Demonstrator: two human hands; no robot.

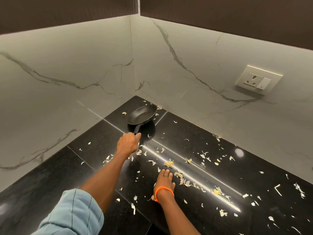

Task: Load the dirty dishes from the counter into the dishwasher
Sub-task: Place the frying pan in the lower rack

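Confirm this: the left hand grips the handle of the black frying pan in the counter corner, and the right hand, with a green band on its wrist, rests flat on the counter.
One detail is wrong: the wrist band is orange, not green, as the head view shows. The rest holds: the left hand grips the handle of the black frying pan in the corner, and the right hand rests flat on the black counter.

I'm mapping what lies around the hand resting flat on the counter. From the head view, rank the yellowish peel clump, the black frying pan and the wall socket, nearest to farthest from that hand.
From the right hand:
1. Yellowish peel clump, just beyond the fingertips.
2. Black frying pan, farther back near the corner, its handle gripped by the left hand.
3. Wall socket, up on the right wall.
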